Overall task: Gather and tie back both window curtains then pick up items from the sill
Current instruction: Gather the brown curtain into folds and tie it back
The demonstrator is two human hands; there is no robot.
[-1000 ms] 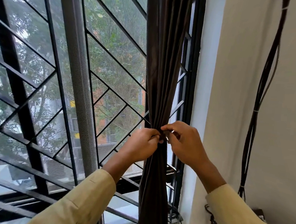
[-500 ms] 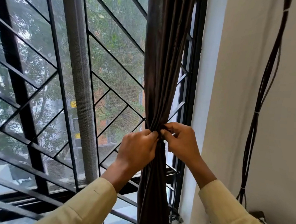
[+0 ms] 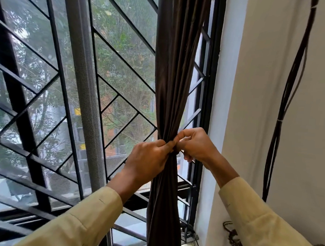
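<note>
Down at the bottom, closest of all, the left sleeve (image 3: 71, 225) and the right sleeve (image 3: 265, 230), both pale yellow, reach up toward the window. Just past them the left hand (image 3: 148, 160) and the right hand (image 3: 196, 145) meet at the dark brown curtain (image 3: 176, 66). The curtain hangs bunched into one thick rope of folds near the right side of the window. It is squeezed thin where the hands are.

Both hands have their fingers curled tight. The left thumb and fingers pinch the cloth from the left, and the right fingertips pinch it from the right, so the two hands touch. The fingers cover the thin spot, so you cannot tell if a band goes round it.

Low down on the right, a messy clump of wires (image 3: 232, 239) sits by the white wall (image 3: 308, 150). Long black cables (image 3: 284, 103) hang down that wall, well apart from the curtain.

Behind the curtain stand the black window bars (image 3: 17, 95), slanting this way and that, with a fat grey post (image 3: 85, 99) going straight up between them. A fine net (image 3: 115, 11) covers the window. Far off, through the net, are green trees (image 3: 124, 44) and a bit of an orange building (image 3: 118, 108), all fuzzy.
</note>
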